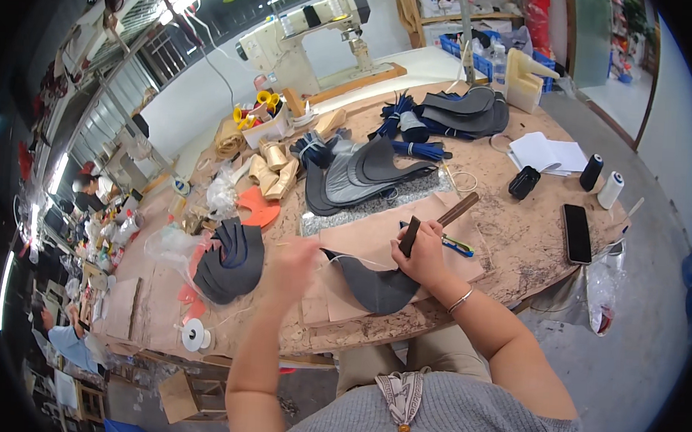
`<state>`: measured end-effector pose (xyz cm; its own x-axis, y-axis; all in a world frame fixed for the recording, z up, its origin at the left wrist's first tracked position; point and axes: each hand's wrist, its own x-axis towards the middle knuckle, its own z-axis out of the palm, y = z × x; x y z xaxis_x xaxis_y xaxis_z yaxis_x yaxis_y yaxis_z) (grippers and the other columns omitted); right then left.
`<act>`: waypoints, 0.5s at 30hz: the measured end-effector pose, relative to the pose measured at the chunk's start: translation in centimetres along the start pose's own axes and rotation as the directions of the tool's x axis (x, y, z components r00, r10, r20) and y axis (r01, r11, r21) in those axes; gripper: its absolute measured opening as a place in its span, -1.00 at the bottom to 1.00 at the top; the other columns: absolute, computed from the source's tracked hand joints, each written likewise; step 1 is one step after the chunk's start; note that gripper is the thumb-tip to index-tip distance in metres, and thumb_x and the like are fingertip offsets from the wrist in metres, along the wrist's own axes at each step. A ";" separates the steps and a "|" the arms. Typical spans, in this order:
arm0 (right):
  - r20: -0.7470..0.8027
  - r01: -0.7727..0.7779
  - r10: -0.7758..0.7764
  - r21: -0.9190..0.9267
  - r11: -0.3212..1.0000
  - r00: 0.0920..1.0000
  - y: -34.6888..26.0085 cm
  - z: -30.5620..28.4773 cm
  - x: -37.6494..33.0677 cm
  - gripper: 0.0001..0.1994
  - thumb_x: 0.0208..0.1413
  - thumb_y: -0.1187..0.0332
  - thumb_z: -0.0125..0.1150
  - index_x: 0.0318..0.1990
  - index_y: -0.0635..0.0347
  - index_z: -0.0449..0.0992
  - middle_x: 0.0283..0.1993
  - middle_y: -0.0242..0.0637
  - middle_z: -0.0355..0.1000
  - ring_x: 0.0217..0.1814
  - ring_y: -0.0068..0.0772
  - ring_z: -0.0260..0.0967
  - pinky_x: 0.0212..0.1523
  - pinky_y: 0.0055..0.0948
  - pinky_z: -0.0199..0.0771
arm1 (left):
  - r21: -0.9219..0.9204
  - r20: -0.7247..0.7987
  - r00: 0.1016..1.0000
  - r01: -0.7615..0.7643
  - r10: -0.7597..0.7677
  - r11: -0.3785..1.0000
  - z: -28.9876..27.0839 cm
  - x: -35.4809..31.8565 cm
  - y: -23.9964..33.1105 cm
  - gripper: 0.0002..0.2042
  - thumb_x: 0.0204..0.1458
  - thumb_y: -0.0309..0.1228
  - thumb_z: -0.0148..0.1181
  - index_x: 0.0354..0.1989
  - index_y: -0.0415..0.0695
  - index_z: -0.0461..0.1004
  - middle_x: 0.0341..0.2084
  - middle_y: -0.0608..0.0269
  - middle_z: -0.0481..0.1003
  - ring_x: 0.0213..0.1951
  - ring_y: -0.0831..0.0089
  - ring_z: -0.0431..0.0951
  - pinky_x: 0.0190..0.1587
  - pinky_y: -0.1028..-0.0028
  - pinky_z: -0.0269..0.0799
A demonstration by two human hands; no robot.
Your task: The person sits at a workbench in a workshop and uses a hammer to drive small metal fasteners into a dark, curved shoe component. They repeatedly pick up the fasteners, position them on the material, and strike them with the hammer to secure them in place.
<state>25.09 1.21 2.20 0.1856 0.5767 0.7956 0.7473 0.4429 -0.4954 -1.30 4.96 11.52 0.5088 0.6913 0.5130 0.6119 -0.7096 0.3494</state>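
The right hand (pixel 426 261) is closed around a dark bar (pixel 410 236). The left hand (pixel 292 268), well apart, is blurred; I cannot tell whether it grips the white strip (pixel 367 260) stretching between them. A curved grey piece (pixel 381 291) lies below on a beige board (pixel 353 237). Working the strip over it seems the current step, calling for an even pull. The brown table (pixel 517 237) also bears a grey stack (pixel 234 263) and phone (pixel 576 233); a sewing machine (pixel 292 49) stands beyond.
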 end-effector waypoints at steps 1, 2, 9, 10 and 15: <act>-0.004 0.007 -0.007 -0.008 1.000 1.000 0.1 0.0 -0.2 -0.81 -0.14 0.37 0.40 -0.45 0.10 0.45 -0.45 -0.38 0.43 -0.34 -0.22 0.39 -0.04 -0.22 0.19 | -0.060 0.048 0.982 -0.180 0.183 0.982 2.7 1.1 1.7 -0.89 0.02 -0.54 0.19 -0.28 -0.18 0.58 -0.31 0.06 0.58 -0.19 0.10 0.57 -0.12 0.22 0.45; -0.016 0.013 -0.013 -0.008 1.000 1.000 0.1 0.0 -0.2 -0.81 -0.14 0.37 0.40 -0.45 0.10 0.45 -0.45 -0.38 0.43 -0.34 -0.22 0.39 -0.04 -0.22 0.19 | -0.030 0.113 0.966 -0.229 0.231 0.973 5.2 1.1 2.8 -0.89 0.01 -0.52 0.21 -0.28 -0.18 0.58 -0.32 0.08 0.57 -0.20 0.09 0.57 -0.12 0.21 0.45; -0.002 0.015 -0.015 -0.008 1.000 1.000 0.1 -0.3 -0.1 -0.80 -0.10 0.34 0.36 -0.35 0.10 0.44 -0.44 -0.42 0.42 -0.30 -0.28 0.38 -0.02 -0.21 0.18 | -0.157 0.403 0.895 -0.135 0.189 0.978 9.9 0.7 1.5 -0.91 -0.02 -0.45 0.30 -0.35 -0.16 0.60 -0.41 0.13 0.52 -0.29 0.09 0.57 -0.20 0.25 0.49; -0.001 0.022 -0.022 -0.017 1.000 1.000 0.0 -0.3 0.0 -0.80 -0.10 0.34 0.36 -0.36 0.10 0.43 -0.43 -0.42 0.42 -0.30 -0.28 0.38 -0.01 -0.20 0.18 | -0.181 0.384 0.906 -0.117 0.180 0.976 9.8 0.2 1.5 -0.91 -0.02 -0.44 0.31 -0.36 -0.15 0.61 -0.40 0.14 0.52 -0.31 0.12 0.57 -0.22 0.28 0.49; -0.006 0.025 -0.025 -0.011 1.000 1.000 0.4 0.0 -0.3 -0.78 -0.11 0.33 0.37 -0.35 0.10 0.43 -0.43 -0.41 0.42 -0.30 -0.28 0.38 -0.01 -0.20 0.18 | -0.271 0.297 0.953 0.030 0.054 0.962 10.0 -0.7 1.4 -0.89 -0.01 -0.41 0.36 -0.34 -0.15 0.62 -0.49 0.21 0.51 -0.43 0.34 0.55 -0.32 0.39 0.48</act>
<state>25.29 1.25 1.80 0.1711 0.5613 0.8097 0.7587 0.4493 -0.4717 5.21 4.85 3.81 0.6981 0.6613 0.2746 0.4398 -0.6987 0.5643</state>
